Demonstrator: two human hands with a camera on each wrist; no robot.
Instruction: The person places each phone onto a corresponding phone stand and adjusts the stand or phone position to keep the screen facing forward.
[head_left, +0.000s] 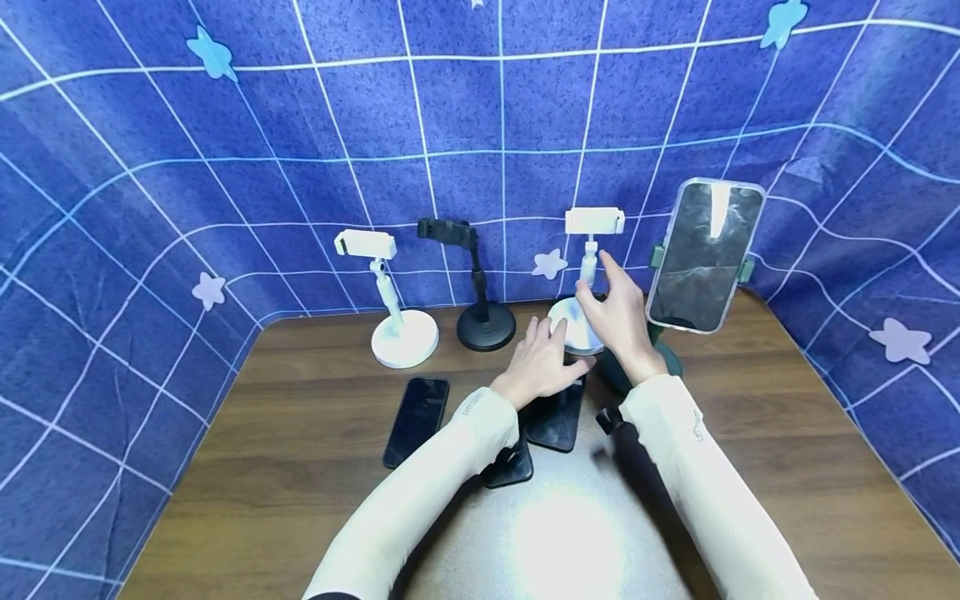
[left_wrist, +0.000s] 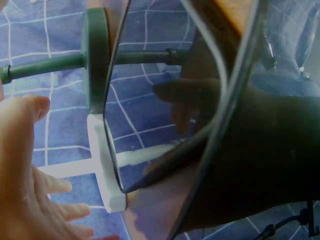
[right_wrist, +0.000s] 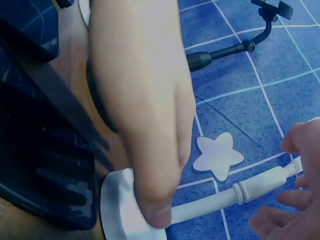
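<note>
A white phone stand [head_left: 595,220] with a round base and thin stem is between both hands. My left hand [head_left: 536,362] is spread low over its base [right_wrist: 118,205], thumb pointing right across the front edge. My right hand [head_left: 618,312] is raised beside the stem, thumb and fingers loosely parted; in the right wrist view it overlaps the upper stem [right_wrist: 260,184]. Partly under my left hand lies a dark phone [head_left: 558,421], its glossy screen [left_wrist: 150,120] filling the left wrist view. Another phone [head_left: 512,467] lies half hidden below my left sleeve.
Right of my hands, a green stand [left_wrist: 96,60] holds a clear-cased phone [head_left: 705,254] upright. To the left are a black stand [head_left: 486,325] and another white stand [head_left: 405,337]. A third loose phone [head_left: 416,421] lies before them. A blue patterned cloth [head_left: 315,183] walls the table [head_left: 300,500].
</note>
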